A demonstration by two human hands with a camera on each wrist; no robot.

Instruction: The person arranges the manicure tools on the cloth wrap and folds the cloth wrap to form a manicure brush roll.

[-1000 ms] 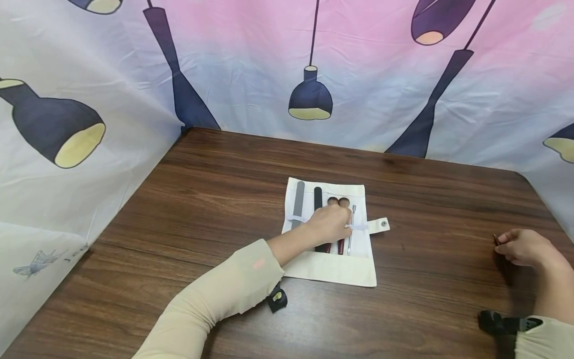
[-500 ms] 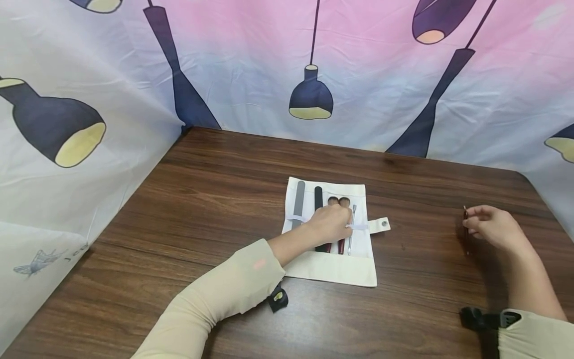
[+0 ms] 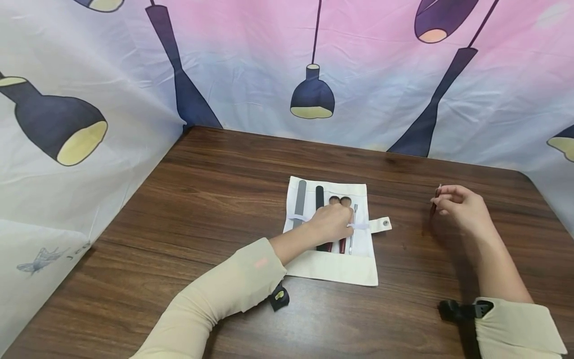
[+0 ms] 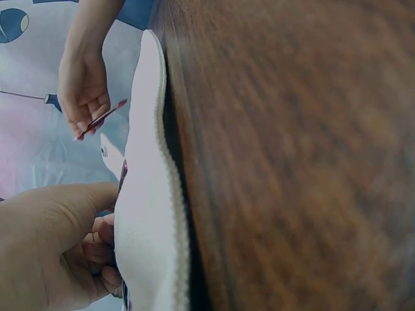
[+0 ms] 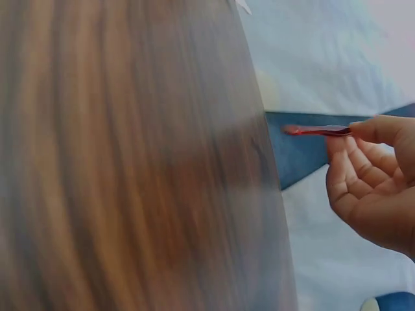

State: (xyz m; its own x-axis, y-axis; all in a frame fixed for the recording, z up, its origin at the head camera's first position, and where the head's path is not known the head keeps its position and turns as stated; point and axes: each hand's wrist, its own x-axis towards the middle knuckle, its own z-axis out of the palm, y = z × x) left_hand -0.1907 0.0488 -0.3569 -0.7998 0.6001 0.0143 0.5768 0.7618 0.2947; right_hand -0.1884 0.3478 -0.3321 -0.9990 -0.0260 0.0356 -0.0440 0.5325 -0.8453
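A cream fabric tool roll [image 3: 332, 271] lies unfolded on the table. Across it runs a white elastic band [image 3: 360, 226] over a grey nail file [image 3: 300, 197], a black nail file [image 3: 320, 197], two red-handled makeup brushes [image 3: 346, 201] and a slim silver tool [image 3: 353, 229]. My left hand [image 3: 331, 224] is over the brushes with curled fingers, pinching the band; the fingertips are partly hidden. Right of the roll and above the table, my right hand [image 3: 464, 207] pinches a slim red tool [image 5: 318, 130] between thumb and fingers. Its exact kind is unclear.
The roll's snap tab [image 3: 380, 225] sticks out to the right. Brown wooden table [image 3: 215, 199] surrounds the roll. A lamp-print cloth [image 3: 251, 65] hangs behind and at the left. Black wrist camera mounts [image 3: 279, 297] sit at both sleeves.
My right hand has moved left and farther from me, carrying the slim red tool from the table's right side toward the roll. The left hand stays in place on the roll.
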